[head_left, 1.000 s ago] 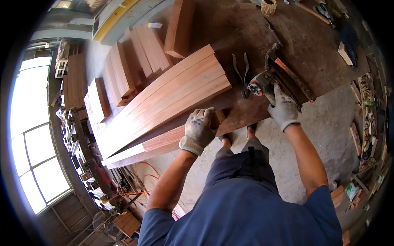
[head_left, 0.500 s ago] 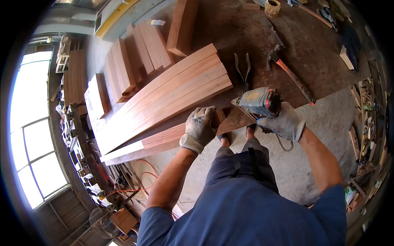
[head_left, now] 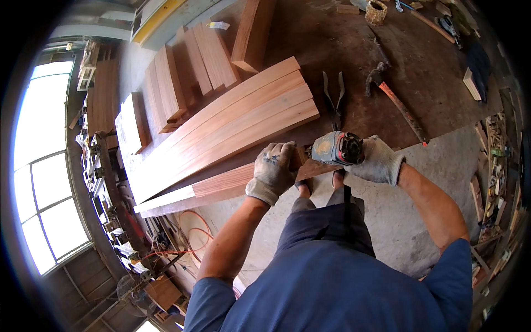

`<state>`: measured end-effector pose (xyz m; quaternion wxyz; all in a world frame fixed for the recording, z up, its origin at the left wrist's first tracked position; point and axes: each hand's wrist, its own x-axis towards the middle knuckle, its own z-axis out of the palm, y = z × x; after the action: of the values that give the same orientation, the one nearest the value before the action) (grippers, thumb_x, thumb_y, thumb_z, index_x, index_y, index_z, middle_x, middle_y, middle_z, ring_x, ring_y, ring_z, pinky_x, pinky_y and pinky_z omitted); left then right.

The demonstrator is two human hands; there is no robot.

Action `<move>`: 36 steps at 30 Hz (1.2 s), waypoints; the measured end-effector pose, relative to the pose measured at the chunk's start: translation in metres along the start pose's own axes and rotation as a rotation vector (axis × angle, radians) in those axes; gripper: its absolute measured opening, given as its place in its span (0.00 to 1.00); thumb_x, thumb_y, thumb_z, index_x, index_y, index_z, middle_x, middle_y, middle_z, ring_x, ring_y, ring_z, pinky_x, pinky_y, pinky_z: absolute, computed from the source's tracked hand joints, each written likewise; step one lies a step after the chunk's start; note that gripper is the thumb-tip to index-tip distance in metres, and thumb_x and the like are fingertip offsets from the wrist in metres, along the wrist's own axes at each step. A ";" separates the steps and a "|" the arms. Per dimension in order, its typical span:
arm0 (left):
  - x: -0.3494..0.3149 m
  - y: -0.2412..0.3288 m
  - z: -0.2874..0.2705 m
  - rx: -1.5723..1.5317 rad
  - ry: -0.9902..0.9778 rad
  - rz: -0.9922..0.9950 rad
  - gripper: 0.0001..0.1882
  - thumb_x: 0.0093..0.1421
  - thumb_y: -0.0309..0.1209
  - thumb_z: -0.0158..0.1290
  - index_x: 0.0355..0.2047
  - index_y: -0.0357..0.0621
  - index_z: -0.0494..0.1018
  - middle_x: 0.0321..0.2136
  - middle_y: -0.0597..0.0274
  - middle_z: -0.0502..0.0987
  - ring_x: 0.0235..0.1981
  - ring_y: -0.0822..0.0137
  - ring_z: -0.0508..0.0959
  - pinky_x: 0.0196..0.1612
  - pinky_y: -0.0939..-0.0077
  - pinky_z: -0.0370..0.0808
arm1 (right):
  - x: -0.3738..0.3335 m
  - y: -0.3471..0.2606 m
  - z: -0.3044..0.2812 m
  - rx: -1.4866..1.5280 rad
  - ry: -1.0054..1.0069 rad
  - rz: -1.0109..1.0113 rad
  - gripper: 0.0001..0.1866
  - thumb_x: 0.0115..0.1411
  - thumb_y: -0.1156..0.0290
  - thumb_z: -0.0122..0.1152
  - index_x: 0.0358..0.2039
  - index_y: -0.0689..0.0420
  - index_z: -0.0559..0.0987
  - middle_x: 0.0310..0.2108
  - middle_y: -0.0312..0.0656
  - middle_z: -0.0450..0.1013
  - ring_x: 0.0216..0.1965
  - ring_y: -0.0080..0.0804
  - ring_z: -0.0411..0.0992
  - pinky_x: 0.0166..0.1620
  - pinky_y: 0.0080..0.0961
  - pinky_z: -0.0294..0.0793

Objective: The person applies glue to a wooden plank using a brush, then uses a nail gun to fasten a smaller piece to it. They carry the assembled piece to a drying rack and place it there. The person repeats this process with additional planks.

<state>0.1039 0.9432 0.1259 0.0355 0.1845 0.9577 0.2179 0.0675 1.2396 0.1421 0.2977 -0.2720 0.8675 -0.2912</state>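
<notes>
My left hand (head_left: pixel 273 170), in a worn pale glove, is closed over a long reddish-brown board (head_left: pixel 224 182) lying along the table's near edge. In my gloved right hand (head_left: pixel 377 160) is a nail gun (head_left: pixel 331 148), grey with a dark, red-trimmed cap. Its nose points toward the board's right end, beside my left hand. Whether the nose touches the wood is hidden by the tool's body. Just beyond that board lie several long planks (head_left: pixel 238 119) side by side.
Farther back on the brown table (head_left: pixel 310 39) are shorter boards (head_left: pixel 210 55) and a thick beam (head_left: pixel 254 33). Pincers (head_left: pixel 334 99) and a hammer (head_left: pixel 398 102) lie beyond the nail gun. An orange hose (head_left: pixel 207 232) coils on the floor at left.
My right hand has brought the nail gun left and turned it, with its cap now facing more toward me. My left hand keeps its hold on the board. The view has shifted slightly.
</notes>
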 end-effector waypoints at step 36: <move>0.001 -0.002 0.004 0.012 0.006 0.023 0.25 0.49 0.27 0.65 0.49 0.42 0.75 0.39 0.49 0.82 0.42 0.47 0.81 0.47 0.56 0.80 | -0.005 0.005 0.008 -0.040 0.000 -0.018 0.20 0.46 0.59 0.75 0.41 0.49 0.84 0.34 0.47 0.83 0.41 0.47 0.83 0.46 0.41 0.82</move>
<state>0.1032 0.9434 0.1209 0.0288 0.1951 0.9569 0.2131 0.0746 1.2433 0.1358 0.2896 -0.2855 0.8708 -0.2764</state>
